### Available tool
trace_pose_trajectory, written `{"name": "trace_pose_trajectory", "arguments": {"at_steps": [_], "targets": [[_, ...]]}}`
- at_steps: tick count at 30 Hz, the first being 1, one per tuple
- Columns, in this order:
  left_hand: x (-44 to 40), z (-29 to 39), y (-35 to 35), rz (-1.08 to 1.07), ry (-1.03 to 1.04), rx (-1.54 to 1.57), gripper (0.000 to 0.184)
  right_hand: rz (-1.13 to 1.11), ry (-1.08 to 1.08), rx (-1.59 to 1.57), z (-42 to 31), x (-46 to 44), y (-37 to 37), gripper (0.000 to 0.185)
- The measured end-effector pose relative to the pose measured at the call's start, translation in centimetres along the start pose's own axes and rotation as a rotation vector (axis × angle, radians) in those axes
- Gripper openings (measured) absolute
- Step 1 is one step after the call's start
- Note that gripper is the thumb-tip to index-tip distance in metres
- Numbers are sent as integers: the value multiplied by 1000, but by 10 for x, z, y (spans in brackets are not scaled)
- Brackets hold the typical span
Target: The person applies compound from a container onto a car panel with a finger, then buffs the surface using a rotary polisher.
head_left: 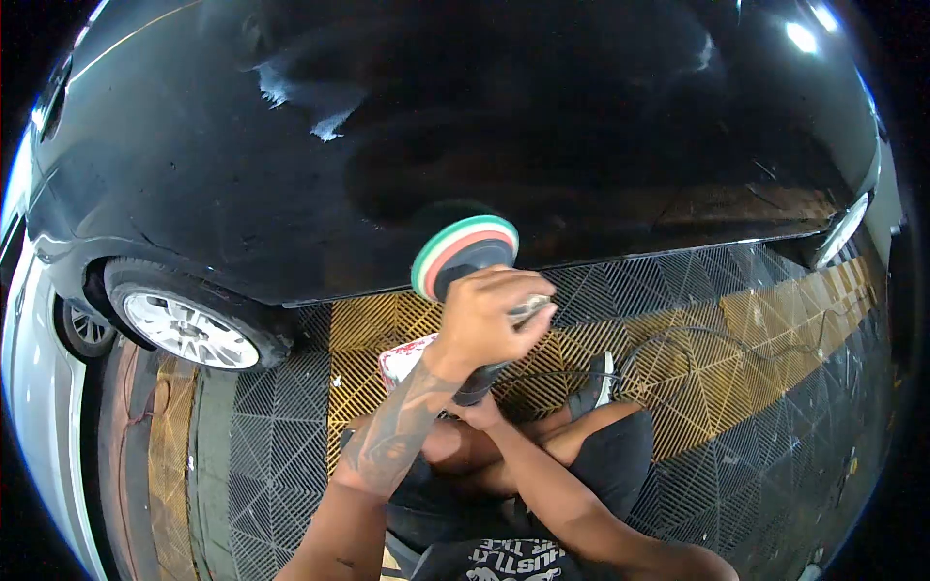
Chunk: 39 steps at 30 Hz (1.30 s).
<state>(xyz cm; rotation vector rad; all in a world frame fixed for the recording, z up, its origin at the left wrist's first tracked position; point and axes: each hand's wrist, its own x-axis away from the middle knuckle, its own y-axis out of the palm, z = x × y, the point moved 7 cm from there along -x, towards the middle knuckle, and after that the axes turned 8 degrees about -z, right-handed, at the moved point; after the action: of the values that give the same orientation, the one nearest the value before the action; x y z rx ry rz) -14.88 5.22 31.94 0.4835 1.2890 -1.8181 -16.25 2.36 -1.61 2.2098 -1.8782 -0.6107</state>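
My left hand [492, 320], on a tattooed forearm, is closed over the head of a polisher [468, 275], just behind its round pad. The pad [455, 237] has green, white and salmon layers and sits against the lower part of a black car door panel [601, 126]. Lower down, my right hand [475, 411] is wrapped round the dark rear body of the polisher, its fingers partly hidden. Whitish smears [331, 126] mark the panel above and left of the pad.
A white and red container [405, 358] stands left of the polisher, partly behind my forearm. A dark cord [678, 331] runs right over the black and yellow grid floor tiles [697, 387]. The car's wheel [194, 329] is at left, with a light-coloured car [39, 387] beyond.
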Motion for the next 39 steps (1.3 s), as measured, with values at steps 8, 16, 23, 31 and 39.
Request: {"name": "trace_pose_trajectory", "arguments": {"at_steps": [8,16,23,31,39], "targets": [[31,-8,-29,95,-54,-65,19,-144,145,47,54,-4,-4,55],[-34,18,84,-118,-24,-72,14,-114,6,-146,-10,16,-20,43],[-94,40,179,-369,3,-83,17,184,9,-56,-41,13,-84,42],[-113,48,167,-352,21,-85,17,300,79,2,-36,8,-95,42],[-44,27,52,-54,-19,-108,15,-152,167,-39,-48,11,-16,42]]}}
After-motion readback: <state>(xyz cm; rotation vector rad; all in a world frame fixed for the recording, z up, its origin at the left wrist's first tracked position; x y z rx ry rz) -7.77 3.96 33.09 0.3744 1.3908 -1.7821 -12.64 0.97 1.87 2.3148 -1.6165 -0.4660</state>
